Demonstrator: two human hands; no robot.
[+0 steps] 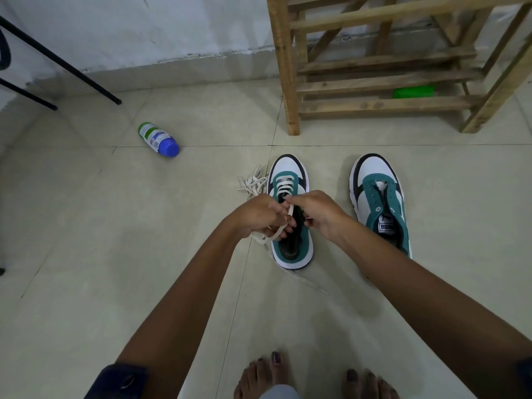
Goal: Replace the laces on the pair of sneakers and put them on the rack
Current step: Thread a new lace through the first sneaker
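**A:** Where does your work sit right now?

**B:** Straight ahead of you on the floor. The left sneaker [289, 208] lies with its toe pointing away from you and its heel toward your bare feet, so its long axis runs directly out from your body. Both hands meet over the middle of its eyelets.

**A:** And each hand?

**B:** Your left hand [259, 216] is curled round the cream lace [290, 212], with a loop trailing out below its fingers. Your right hand [313, 213] pinches the same lace just above the tongue; its fingertips nearly touch the left hand's. Both arms reach out almost straight, wrists bent down.

**A:** How far along?

**B:** I'd judge early. Only the front few eyelets carry lace. The right sneaker [380, 203] stands beside it, parallel, with no lace. A loose heap of laces [252, 182] lies just left of the laced toe.

**A:** The next move?

**B:** Likely feeding the tip into the next eyelet back, toward you. Either hand is equally near. The rack [374, 82] stands beyond both toes, against the wall.
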